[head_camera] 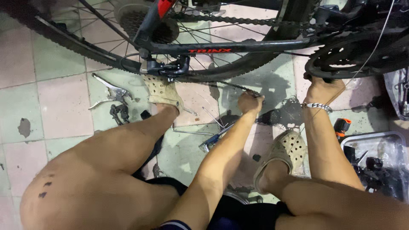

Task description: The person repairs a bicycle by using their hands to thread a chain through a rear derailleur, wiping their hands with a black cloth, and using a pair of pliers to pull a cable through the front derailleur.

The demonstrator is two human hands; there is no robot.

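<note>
Squatting low over a tiled floor (25, 85), the person fills the bottom of the frame with bare knees and forearms. Between the legs at lower centre, a blue-handled tool (215, 139) lies on the tiles, and a beige perforated clog (284, 154) sits just right of it. At the lower right edge, a clear plastic tray (377, 138) holds dark small parts, with an orange-capped black item (342, 127) just beside its upper left corner.

Further up, at centre, the left hand (250, 102) is clenched on the slack lower run of the bicycle chain (232, 86), pinching it where it hangs below the frame. To the right, the right hand (323, 89), with a silver bracelet (317, 106) at the wrist, reaches up to the black chainring (341, 64) and grips at its lower edge; what exactly the fingers close on is hidden. The other beige clog (161, 90) is planted at centre left, near a silver brake lever (111, 90) lying on the tiles.

Farthest off, across the top, stand the black chainstay (238, 46), the rear derailleur (168, 67), the knobby rear tyre (64, 40) and the cassette (136, 19).
</note>
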